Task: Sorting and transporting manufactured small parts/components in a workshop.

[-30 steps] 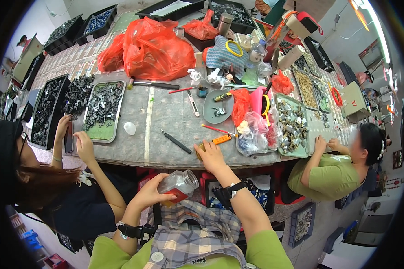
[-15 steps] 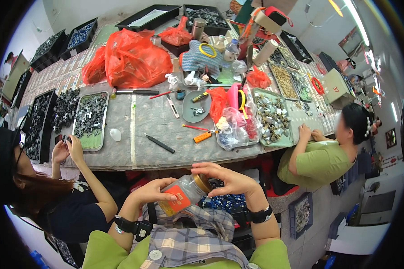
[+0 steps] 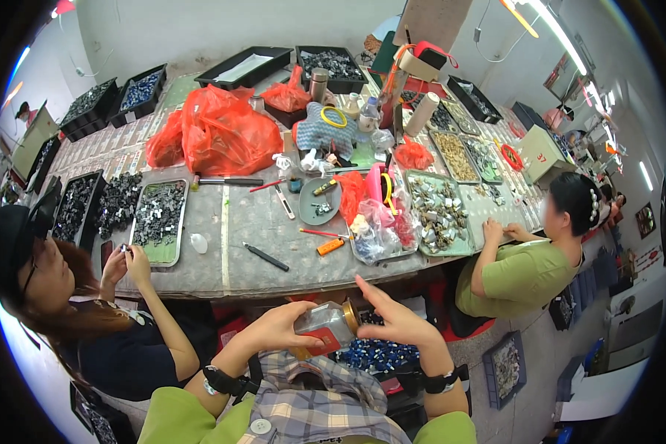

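The left hand (image 3: 277, 329) is curled around a clear jar (image 3: 324, 318) at lower centre, tilted toward the right. The right hand (image 3: 403, 320) is spread loosely beside the jar's gold lid (image 3: 351, 317); whether it touches, I cannot tell. Both are in front of the near table edge, and blue pieces (image 3: 381, 357) show partly hidden beneath the right hand. On the grey-covered table (image 3: 200, 280), mid-frame, are a black pen-like tool (image 3: 266, 256), an orange cutter (image 3: 331, 246) and a grey plate (image 3: 308, 210). Red bags (image 3: 229, 133) crowd the upper left of centre, in front of black trays. People sit at left (image 3: 118, 340) and right (image 3: 522, 277). A pale wall (image 3: 200, 37) rises behind; a crate (image 3: 490, 381) is on the floor, lower right.
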Demonstrator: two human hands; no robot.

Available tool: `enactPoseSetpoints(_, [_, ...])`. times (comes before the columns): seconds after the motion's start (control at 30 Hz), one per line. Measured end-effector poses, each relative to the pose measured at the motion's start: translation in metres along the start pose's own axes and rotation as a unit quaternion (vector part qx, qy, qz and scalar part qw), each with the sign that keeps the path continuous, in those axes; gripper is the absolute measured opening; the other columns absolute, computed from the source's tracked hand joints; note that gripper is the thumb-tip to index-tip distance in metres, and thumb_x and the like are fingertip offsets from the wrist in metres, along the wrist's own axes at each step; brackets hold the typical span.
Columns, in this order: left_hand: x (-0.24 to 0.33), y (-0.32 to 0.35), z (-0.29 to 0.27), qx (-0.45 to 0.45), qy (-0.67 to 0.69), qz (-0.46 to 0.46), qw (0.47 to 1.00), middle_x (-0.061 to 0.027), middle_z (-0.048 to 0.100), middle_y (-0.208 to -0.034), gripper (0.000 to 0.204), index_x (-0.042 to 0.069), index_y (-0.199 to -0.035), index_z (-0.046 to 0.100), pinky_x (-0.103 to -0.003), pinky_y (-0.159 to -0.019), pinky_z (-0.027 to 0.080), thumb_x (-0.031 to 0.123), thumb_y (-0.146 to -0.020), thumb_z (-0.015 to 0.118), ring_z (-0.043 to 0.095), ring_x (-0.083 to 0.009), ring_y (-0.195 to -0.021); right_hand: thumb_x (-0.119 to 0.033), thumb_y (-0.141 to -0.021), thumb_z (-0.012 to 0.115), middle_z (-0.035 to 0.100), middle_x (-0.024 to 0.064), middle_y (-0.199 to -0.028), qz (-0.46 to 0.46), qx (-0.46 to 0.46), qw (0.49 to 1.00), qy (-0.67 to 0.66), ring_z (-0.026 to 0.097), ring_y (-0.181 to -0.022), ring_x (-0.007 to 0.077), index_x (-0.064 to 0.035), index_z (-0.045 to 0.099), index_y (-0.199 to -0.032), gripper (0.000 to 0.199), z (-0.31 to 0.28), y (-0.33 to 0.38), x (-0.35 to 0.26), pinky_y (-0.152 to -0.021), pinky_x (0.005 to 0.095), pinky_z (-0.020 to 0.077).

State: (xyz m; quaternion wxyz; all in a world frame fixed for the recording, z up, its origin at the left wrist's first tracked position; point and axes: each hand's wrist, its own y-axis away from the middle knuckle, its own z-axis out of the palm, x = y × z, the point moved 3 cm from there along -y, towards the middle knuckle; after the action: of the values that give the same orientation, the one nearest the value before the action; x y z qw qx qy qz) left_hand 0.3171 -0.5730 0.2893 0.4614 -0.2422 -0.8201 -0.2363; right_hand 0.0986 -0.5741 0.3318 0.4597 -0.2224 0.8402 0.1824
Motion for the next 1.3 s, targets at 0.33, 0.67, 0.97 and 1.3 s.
enactPoseSetpoints(0.33, [0.001, 0.022, 0.012, -0.052, 0.028, -0.010, 0.998, -0.0183, 0.054, -0.108, 0.076, -0.001, -0.117, 0.045, -0.033, -0.085, 0.041, 0.048, -0.064, 0.068, 0.054, -0.0278, -0.100, -0.039, -0.071, 0.067, 0.033, 0.0158, -0.133, 0.252, -0.167, 0.946, -0.122, 0.041, -0.115, 0.0232, -0.0089, 0.027, -0.133, 0.080, 0.032, 0.024, 0.010, -0.080, 0.0317, 0.0446])
enactPoseSetpoints(0.67, [0.011, 0.036, 0.034, -0.135, 0.203, -0.044, 0.969, -0.0117, 0.056, -0.107, 0.064, 0.002, -0.121, 0.042, -0.029, -0.088, 0.039, 0.034, -0.072, 0.068, 0.053, -0.0178, -0.100, -0.040, -0.081, 0.051, 0.048, 0.0150, -0.103, -0.098, 0.145, 0.982, 0.076, 0.051, -0.090, 0.0332, -0.0094, 0.043, -0.118, 0.049, 0.055, 0.039, -0.030, -0.075, 0.0355, 0.0435])
enactPoseSetpoints(0.97, [-0.011, 0.028, 0.054, -0.113, 0.293, -0.050, 0.948, -0.0111, 0.054, -0.109, 0.068, 0.002, -0.123, 0.039, -0.029, -0.089, 0.037, 0.035, -0.071, 0.069, 0.050, -0.0172, -0.102, -0.035, -0.078, 0.057, 0.048, 0.0105, -0.101, -0.005, 0.060, 0.998, 0.013, 0.051, -0.089, 0.0240, -0.0091, 0.042, -0.121, 0.053, 0.039, 0.029, -0.028, -0.076, 0.0302, 0.0410])
enactPoseSetpoints(1.3, [-0.079, -0.041, 0.031, -0.067, 0.375, -0.059, 0.923, -0.0093, 0.047, -0.119, 0.054, 0.004, -0.123, 0.040, -0.033, -0.087, 0.038, 0.039, -0.084, 0.052, 0.046, -0.0177, -0.105, -0.023, -0.067, 0.068, 0.049, 0.0131, -0.104, 0.015, 0.074, 0.990, 0.116, 0.049, -0.095, 0.0256, -0.0078, 0.044, -0.121, 0.061, -0.100, -0.058, -0.039, -0.085, 0.0327, 0.0390])
